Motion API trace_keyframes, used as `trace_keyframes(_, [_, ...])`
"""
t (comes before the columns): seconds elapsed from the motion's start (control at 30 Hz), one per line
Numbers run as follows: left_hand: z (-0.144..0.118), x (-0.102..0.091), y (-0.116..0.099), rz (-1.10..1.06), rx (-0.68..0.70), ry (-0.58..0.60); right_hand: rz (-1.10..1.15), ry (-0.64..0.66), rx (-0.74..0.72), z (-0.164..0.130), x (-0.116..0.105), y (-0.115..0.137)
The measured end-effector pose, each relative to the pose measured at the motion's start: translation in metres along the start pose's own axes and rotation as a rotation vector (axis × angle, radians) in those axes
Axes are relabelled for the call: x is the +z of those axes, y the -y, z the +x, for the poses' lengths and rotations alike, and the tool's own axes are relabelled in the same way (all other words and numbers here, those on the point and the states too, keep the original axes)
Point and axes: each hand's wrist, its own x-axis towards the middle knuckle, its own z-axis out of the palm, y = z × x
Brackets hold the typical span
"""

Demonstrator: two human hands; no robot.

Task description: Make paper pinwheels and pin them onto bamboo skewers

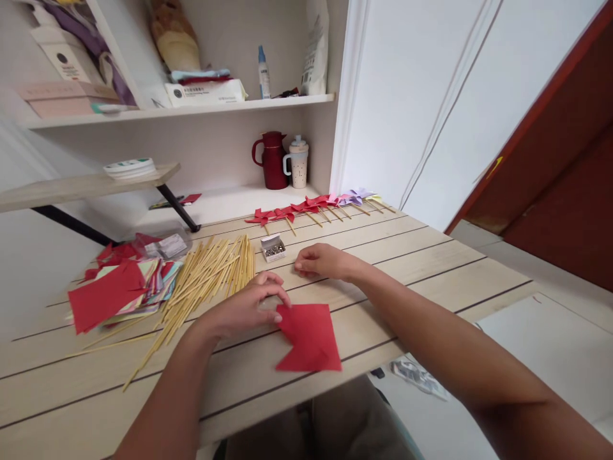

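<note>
A red paper square (310,338) with cut corners lies flat near the front edge of the wooden table (431,255). My left hand (249,308) rests on the table with its fingertips touching the paper's upper left corner. My right hand (322,260) lies on the table beyond the paper, fingers curled, just right of a small open box of pins (272,248). It may be pinching something tiny; I cannot make it out.
A bundle of bamboo sticks (204,281) lies left of the hands, beside a stack of coloured paper squares (119,291). Finished paper pinwheels (311,206) lie in a row at the table's far edge. A red jug (271,160) and a cup (297,161) stand on the shelf behind.
</note>
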Motion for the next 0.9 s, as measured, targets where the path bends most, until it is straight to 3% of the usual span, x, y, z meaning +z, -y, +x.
trace_keyframes(0.17, [0.001, 0.002, 0.001, 0.096, 0.040, -0.025, 0.016, 0.009, -0.044, 0.003, -0.008, -0.009])
trace_keyframes(0.33, [-0.008, -0.007, -0.013, 0.048, 0.038, 0.142, -0.066, 0.046, -0.069, -0.001, -0.006, -0.006])
trace_keyframes(0.47, [-0.005, 0.005, -0.019, 0.004, 0.094, 0.219, -0.057, 0.070, -0.103, 0.001, -0.003, -0.008])
trace_keyframes(0.57, [0.002, 0.013, -0.016, 0.016, 0.112, 0.101, -0.063, 0.069, -0.113, 0.001, -0.002, -0.007])
trace_keyframes(0.77, [0.007, 0.002, -0.009, 0.184, 0.290, -0.351, -0.030, 0.155, -0.105, -0.007, 0.000, 0.008])
trace_keyframes(0.9, [0.006, -0.006, -0.004, 0.318, 0.433, -0.524, -0.144, 0.000, -0.198, -0.012, 0.004, 0.018])
